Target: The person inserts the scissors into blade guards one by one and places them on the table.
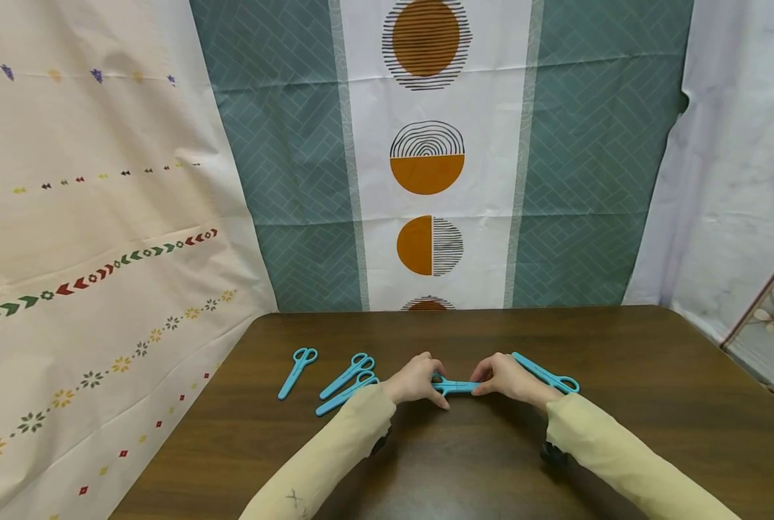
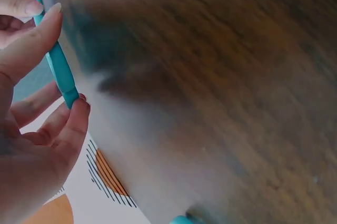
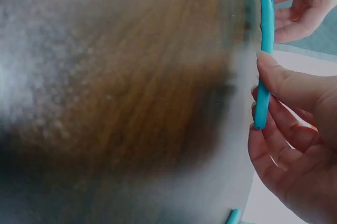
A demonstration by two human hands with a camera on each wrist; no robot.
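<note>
A pair of light-blue scissors (image 1: 458,387) is held level between both hands, just above the brown table (image 1: 465,462). On the left, my left hand (image 1: 419,379) grips the finger-loop end, its thumb on the near side and fingers on the far side. My right hand (image 1: 506,378) pinches the blade end between thumb and fingers. Seen edge-on in the right wrist view, the scissors (image 3: 267,23) look like a thin blue bar. The blades appear to sit inside a blue cover. Past the right hand lies another pair of blue scissors (image 1: 541,371), slanting across the table.
To the left lie more blue scissors: one pair (image 1: 293,377) farthest out, then two pairs side by side, the farther (image 1: 341,381) and the nearer (image 1: 344,397) by the left sleeve (image 1: 354,422). Patterned curtains (image 1: 439,253) hang behind the table.
</note>
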